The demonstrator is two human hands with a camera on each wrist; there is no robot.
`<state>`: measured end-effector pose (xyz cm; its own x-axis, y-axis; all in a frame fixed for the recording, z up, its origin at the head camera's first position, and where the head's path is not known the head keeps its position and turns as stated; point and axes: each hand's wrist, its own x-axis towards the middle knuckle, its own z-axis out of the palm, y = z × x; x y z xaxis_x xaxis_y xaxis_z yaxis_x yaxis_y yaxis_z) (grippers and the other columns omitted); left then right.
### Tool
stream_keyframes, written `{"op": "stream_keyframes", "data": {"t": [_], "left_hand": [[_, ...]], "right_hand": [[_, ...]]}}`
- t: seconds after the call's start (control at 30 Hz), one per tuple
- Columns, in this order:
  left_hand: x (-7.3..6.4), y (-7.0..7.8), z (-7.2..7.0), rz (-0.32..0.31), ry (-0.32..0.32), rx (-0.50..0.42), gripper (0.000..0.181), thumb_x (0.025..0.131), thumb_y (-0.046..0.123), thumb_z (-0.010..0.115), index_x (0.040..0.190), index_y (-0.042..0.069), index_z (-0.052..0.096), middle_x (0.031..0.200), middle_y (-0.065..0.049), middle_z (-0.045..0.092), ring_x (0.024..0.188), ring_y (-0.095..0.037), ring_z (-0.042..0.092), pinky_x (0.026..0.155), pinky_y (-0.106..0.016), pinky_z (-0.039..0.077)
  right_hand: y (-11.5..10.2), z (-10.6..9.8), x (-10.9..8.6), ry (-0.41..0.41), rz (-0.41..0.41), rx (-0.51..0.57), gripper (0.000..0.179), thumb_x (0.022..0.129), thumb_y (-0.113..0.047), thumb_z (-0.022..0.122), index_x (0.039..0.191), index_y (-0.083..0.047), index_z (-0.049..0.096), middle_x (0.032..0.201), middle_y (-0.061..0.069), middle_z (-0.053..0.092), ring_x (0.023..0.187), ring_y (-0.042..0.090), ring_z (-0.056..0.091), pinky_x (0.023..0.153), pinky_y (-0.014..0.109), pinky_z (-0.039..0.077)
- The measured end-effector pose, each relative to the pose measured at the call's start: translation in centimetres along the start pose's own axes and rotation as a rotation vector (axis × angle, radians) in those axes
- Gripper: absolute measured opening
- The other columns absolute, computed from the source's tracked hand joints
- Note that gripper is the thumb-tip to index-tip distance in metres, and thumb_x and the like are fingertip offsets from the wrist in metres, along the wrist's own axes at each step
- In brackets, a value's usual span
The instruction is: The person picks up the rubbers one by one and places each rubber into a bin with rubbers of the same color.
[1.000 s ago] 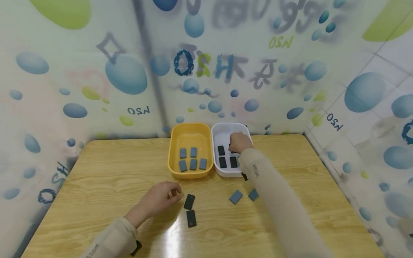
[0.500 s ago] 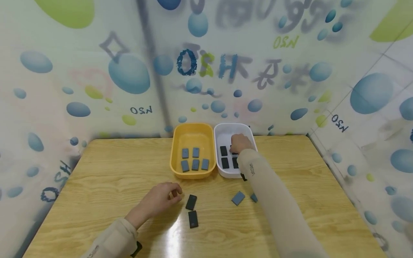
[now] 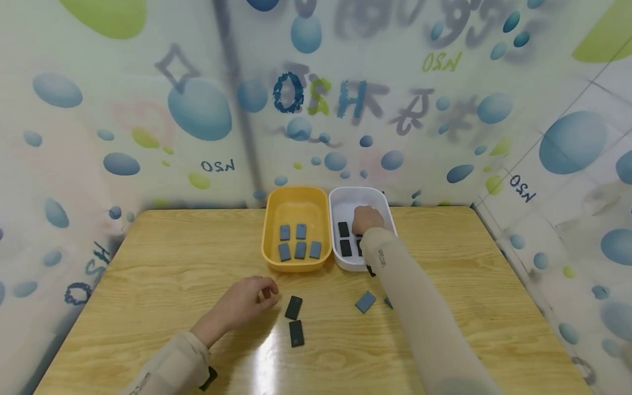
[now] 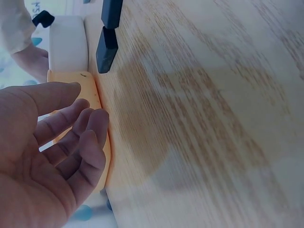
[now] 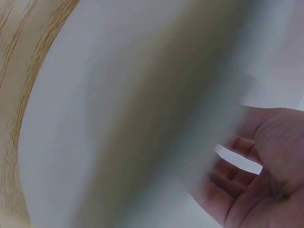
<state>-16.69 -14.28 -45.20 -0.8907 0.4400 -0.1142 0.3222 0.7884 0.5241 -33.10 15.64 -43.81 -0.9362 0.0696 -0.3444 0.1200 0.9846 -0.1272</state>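
My right hand (image 3: 368,220) reaches down into the white tray (image 3: 336,263), fingers bent downward over the black blocks there. A dark edge shows just under it, but the fingertips are hidden in the head view and blurred over by a sleeve in the right wrist view, so I cannot tell whether it pinches a block. Small flat black blocks (image 3: 345,248) lie at its left. My left hand (image 3: 245,300) hovers low over the table, fingers loosely curled around nothing. Right beside its fingertips lies a black block (image 3: 293,308), with another black block (image 3: 297,333) nearer me.
A yellow tray (image 3: 267,258) stands against the white one and contains several blue-grey blocks (image 3: 300,250). On the wooden table (image 3: 187,258), a blue-grey block (image 3: 365,302) lies in front of the white tray; another (image 3: 388,302) is mostly behind my right sleeve. A patterned wall backs the table.
My right hand stays in the white tray, and the dark block edge beside its fingers is now more covered. The left hand holds its place. The head view has shifted slightly.
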Motion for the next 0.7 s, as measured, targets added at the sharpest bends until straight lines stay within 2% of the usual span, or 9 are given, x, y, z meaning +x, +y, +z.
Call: {"op": "stream_keyframes", "data": {"t": [0.3,0.57,0.7], "left_hand": [[-0.3,0.1,-0.3,-0.018,-0.017,-0.009,0.007,0.091,0.019,0.068,0.098,0.017,0.069,0.085,0.008,0.065,0.073,-0.006,0.056,0.063,-0.025,0.046],[-0.3,0.1,-0.5,-0.037,-0.014,-0.012,0.008,0.091,0.019,0.068,0.098,0.017,0.069,0.085,0.006,0.066,0.074,-0.006,0.056,0.064,-0.027,0.047],[-0.2,0.0,-0.6,-0.042,-0.012,-0.008,0.007,0.091,0.019,0.068,0.098,0.018,0.069,0.085,0.006,0.065,0.074,-0.006,0.056,0.065,-0.027,0.047]], "right_hand": [[0.3,-0.8,-0.3,0.001,-0.041,-0.002,0.023,0.089,-0.018,0.066,0.106,-0.003,0.066,0.094,0.009,0.066,0.083,0.022,0.061,0.077,0.035,0.053],[0.1,-2.6,-2.2,0.037,-0.118,-0.008,0.022,0.091,-0.016,0.062,0.11,-0.004,0.064,0.102,0.01,0.067,0.09,0.023,0.062,0.086,0.038,0.052],[0.3,-3.3,-3.3,0.045,-0.128,-0.013,0.026,0.091,-0.017,0.06,0.114,-0.004,0.062,0.107,0.011,0.067,0.096,0.025,0.062,0.091,0.04,0.052]]}}
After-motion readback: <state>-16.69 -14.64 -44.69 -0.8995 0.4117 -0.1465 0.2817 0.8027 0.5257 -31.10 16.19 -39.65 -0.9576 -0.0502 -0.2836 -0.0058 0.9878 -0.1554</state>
